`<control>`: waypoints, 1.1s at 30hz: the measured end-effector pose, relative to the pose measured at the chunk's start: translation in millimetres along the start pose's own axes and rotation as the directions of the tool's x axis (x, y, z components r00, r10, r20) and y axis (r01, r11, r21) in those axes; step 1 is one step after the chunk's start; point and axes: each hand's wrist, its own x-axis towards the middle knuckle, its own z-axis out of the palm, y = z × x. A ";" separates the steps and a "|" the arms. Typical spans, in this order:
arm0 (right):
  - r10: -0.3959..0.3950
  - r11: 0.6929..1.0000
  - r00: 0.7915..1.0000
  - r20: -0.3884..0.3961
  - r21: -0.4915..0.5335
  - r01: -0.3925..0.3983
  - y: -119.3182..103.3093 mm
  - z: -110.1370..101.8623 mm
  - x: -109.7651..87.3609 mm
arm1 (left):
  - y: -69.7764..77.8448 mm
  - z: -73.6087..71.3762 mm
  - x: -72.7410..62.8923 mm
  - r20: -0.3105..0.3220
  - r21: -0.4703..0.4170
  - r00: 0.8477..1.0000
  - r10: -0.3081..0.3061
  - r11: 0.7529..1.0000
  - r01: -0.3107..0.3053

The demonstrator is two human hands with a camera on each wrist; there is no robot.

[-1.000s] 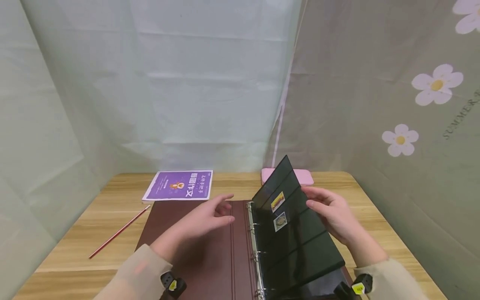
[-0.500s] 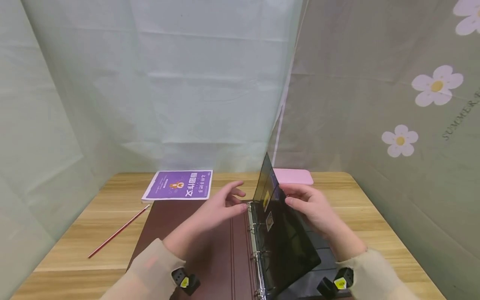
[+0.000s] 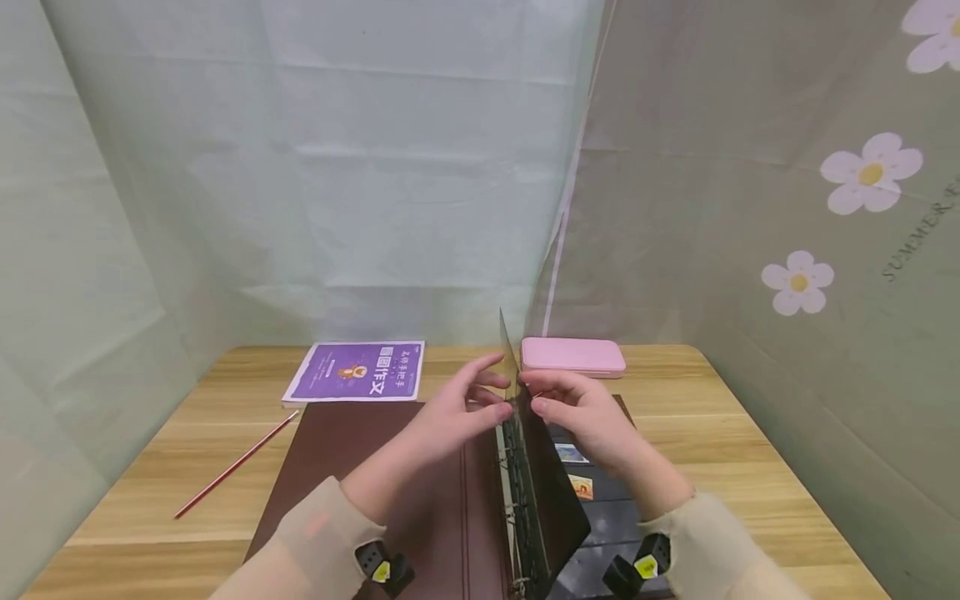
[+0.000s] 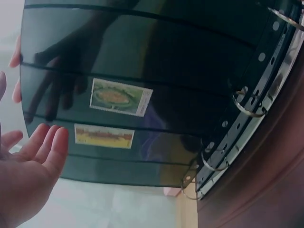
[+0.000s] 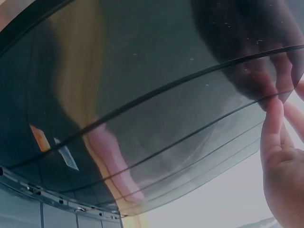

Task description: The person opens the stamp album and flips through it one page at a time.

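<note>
A stamp album with a dark maroon cover [image 3: 405, 492] lies open, its metal rings [image 4: 249, 107] running along the spine. One black pocket page [image 3: 551, 492] stands nearly upright on those rings. My right hand [image 3: 588, 421] pinches this page by its free edge. Close by on the other side is my left hand [image 3: 450, 417], fingers extended and slightly bent, holding nothing. The left wrist view shows a green stamp [image 4: 121, 97] and a yellow stamp [image 4: 104, 136] in the raised page. On the page lying beneath are a blue stamp [image 3: 572, 453] and an orange stamp [image 3: 581, 487].
Behind the album's left cover lies a purple booklet [image 3: 358, 371]. A thin red stick, perhaps a pencil [image 3: 236, 465], rests on the wooden table [image 3: 750, 500] at the left. A pink case [image 3: 573, 357] sits at the back right. Cloth hangs round the table.
The right hand has swung the page leftward from a rightward lean to nearly upright, uncovering the blue and orange stamps below. My left hand has shifted right, nearer the page.
</note>
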 end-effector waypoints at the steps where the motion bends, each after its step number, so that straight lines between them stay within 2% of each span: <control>1: -0.006 1.000 1.000 0.006 -0.001 0.006 0.5 1.8 0.8 | -0.1 0.2 0.0 0.001 -0.001 1.000 0.000 1.000 0.000; 9: -0.049 0.989 0.997 0.053 0.143 0.041 8.0 11.5 4.4 | 0.5 -1.7 -1.4 -0.014 0.017 1.000 0.009 1.000 -0.009; 15: -0.050 0.983 0.996 0.070 0.178 0.037 10.7 14.7 5.3 | -1.4 -3.1 -1.8 -0.031 0.025 1.000 -0.004 1.000 0.005; 21: -0.009 0.987 0.997 0.071 0.163 -0.002 11.4 13.9 3.6 | -2.4 -6.0 -3.2 -0.112 0.070 0.994 -0.007 0.997 0.015; 28: -0.008 0.988 0.998 0.056 0.152 -0.001 18.3 6.4 -0.8 | -3.6 -12.8 -6.2 -0.219 0.109 0.976 -0.023 0.993 0.048; 33: 0.007 0.992 1.000 0.029 0.129 -0.010 28.2 -4.4 -6.5 | -5.9 -21.3 -10.8 -0.261 0.120 0.964 -0.050 0.989 0.084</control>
